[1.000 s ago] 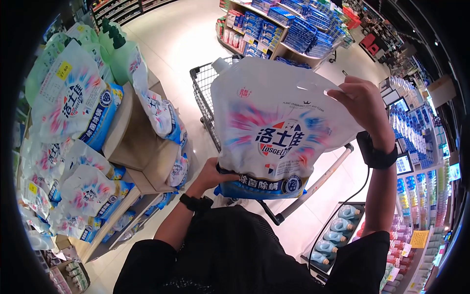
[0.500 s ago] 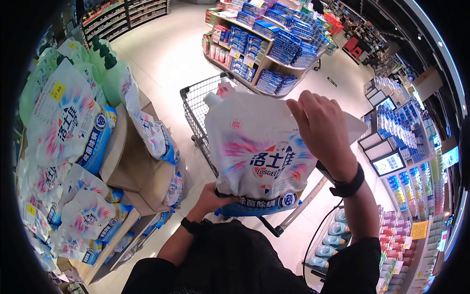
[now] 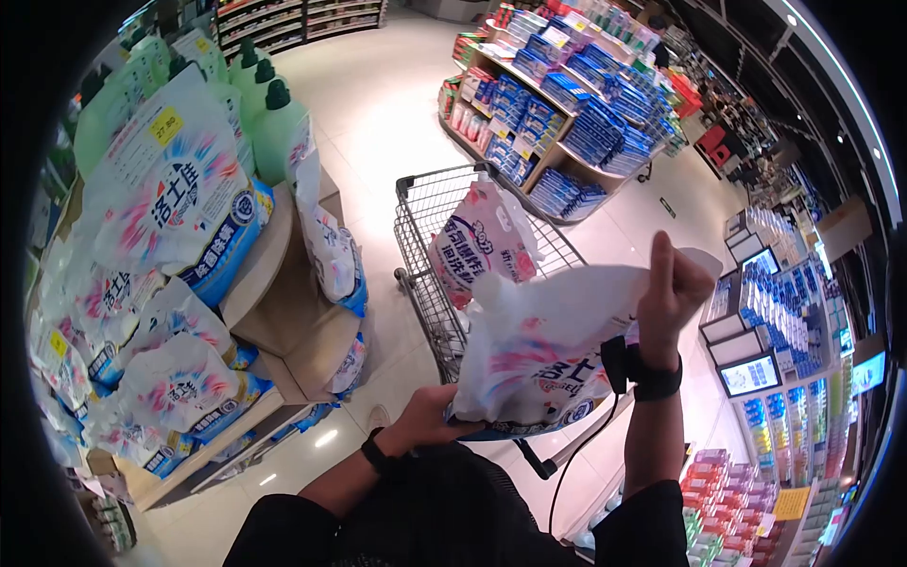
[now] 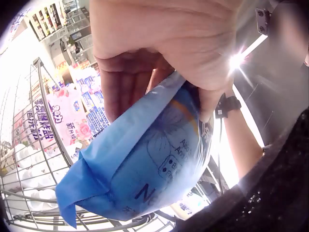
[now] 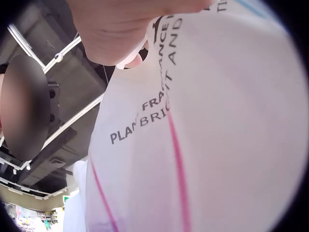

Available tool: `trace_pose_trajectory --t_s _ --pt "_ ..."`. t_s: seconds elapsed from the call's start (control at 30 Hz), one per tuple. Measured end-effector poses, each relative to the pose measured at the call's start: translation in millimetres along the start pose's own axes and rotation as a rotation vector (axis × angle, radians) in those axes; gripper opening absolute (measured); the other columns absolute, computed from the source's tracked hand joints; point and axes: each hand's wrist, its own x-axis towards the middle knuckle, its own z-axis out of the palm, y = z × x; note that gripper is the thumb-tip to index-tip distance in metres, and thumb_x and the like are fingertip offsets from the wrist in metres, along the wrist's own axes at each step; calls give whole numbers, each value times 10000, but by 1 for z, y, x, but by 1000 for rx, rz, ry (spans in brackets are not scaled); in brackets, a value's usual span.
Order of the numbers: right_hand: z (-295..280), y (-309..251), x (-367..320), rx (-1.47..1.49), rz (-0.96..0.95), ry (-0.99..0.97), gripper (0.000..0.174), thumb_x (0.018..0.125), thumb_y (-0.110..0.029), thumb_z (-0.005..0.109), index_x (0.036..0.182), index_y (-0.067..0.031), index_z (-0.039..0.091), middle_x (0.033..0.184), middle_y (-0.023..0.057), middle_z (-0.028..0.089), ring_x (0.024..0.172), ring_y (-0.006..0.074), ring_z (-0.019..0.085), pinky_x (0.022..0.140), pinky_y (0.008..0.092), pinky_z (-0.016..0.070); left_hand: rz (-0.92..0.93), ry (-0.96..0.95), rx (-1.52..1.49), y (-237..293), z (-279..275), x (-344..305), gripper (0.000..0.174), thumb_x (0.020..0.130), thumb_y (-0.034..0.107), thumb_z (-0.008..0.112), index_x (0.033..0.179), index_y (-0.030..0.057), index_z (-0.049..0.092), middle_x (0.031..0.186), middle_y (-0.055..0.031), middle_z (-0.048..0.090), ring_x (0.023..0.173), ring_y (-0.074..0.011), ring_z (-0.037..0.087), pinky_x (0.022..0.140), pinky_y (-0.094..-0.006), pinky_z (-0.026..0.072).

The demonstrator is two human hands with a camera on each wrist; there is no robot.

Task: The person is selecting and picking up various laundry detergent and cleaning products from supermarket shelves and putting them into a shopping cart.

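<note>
A large white laundry detergent refill pouch [image 3: 529, 354] with pink and blue print hangs tilted in front of the person, over the near end of the cart. The right hand [image 3: 673, 283] grips its upper corner, fingers curled through the handle hole, as the right wrist view also shows. Low on the other side, the left hand [image 3: 430, 416] holds the bottom edge; in the left wrist view its thumb and fingers clasp the blue base [image 4: 140, 164]. Inside the wire shopping cart [image 3: 425, 227] stands a pink-and-white pouch [image 3: 482, 241].
At the left, a display shelf [image 3: 274, 293] carries several similar pouches [image 3: 184, 189] and green bottles [image 3: 283, 128]. Farther off stands a shelf of blue boxes [image 3: 590, 132]. Rows of pink and red bottles [image 3: 723, 491] line the right side, below a lit screen [image 3: 749, 375].
The held pouch has been lowered and tipped back toward the person, both hands still on it. With the view shifting, the pink-and-white pouch in the cart has come into sight.
</note>
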Motion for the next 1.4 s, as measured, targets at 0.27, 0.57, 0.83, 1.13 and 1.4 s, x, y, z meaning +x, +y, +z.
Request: trace_pose_trajectory --t_s 0.27,0.57,0.83,1.13,1.4 --pt "-27 -9 17 679 -400 -154 444 925 -52 503 519 -67 322 493 -20 313 490 118 226 533 321 209 27 -189 -222 10 -54 -1 540 837 300 717 1291 51 565 1198 -139 649 1125 -257 620 999 -379 450" --pt "3 -28 28 988 -736 -439 340 761 29 584 583 -93 321 495 -17 356 469 121 195 499 313 161 215 229 -20 56 -60 133 875 823 597 666 1408 38 331 1217 -207 605 1164 -358 577 1021 -426 420" --pt "23 -47 -13 1106 -396 -334 533 904 -202 628 456 -89 362 425 -19 341 414 121 217 460 317 202 15 -121 -297 39 -61 125 588 904 541 604 1175 19 619 1079 -101 682 1006 -181 635 887 -321 486" --pt "24 -50 -26 1047 -374 -292 598 920 -329 640 465 -94 330 416 -17 323 411 127 212 469 310 207 -20 -50 -512 45 -53 108 458 984 418 544 1003 -18 686 856 -30 696 765 -73 630 702 -239 500" --pt "9 -21 -8 1096 -320 203 631 959 -624 370 1081 -33 555 1068 190 587 1055 331 542 1018 521 331 -16 252 -423 102 -47 86 349 996 293 556 905 -23 674 764 -26 682 662 -47 604 590 -227 486"
